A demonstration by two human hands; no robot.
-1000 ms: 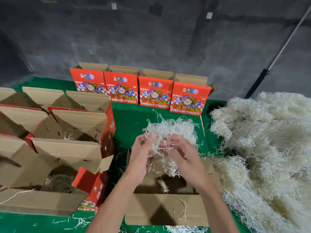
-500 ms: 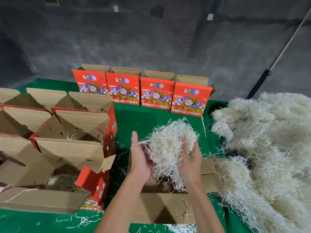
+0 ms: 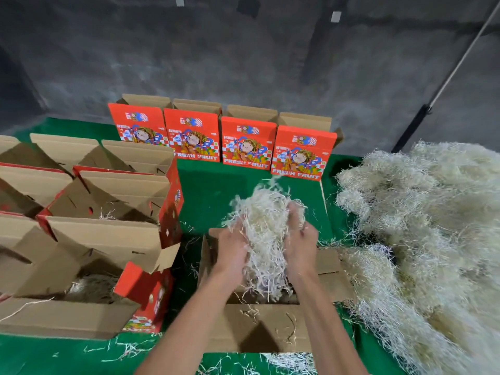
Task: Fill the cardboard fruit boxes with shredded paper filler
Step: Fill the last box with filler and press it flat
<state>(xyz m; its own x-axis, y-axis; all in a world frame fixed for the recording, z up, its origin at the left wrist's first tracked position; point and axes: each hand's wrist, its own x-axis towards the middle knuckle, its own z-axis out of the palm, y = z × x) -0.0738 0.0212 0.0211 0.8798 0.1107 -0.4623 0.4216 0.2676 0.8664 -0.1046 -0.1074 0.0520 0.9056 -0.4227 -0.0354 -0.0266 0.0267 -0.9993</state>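
Observation:
A clump of pale shredded paper (image 3: 263,234) is held between my two hands, directly above an open plain cardboard box (image 3: 270,326) at the table's front centre. My left hand (image 3: 232,253) grips the clump's left side, its fingertips buried in the strands. On the right side my right hand (image 3: 300,239) holds it, fingers reaching up along the paper. The clump's lower strands hang into the box opening. A big heap of shredded paper (image 3: 422,228) lies to the right.
Several open red fruit boxes (image 3: 108,239) with raised flaps crowd the left; the nearest one has filler inside. A row of upright red "Fresh Fruit" boxes (image 3: 247,143) stands at the back of the green table (image 3: 216,196). Loose strands litter the front edge. A pole (image 3: 433,98) leans at right.
My hands went from picking at the clump with the fingertips to cupping it from both sides, and have lowered it toward the box opening.

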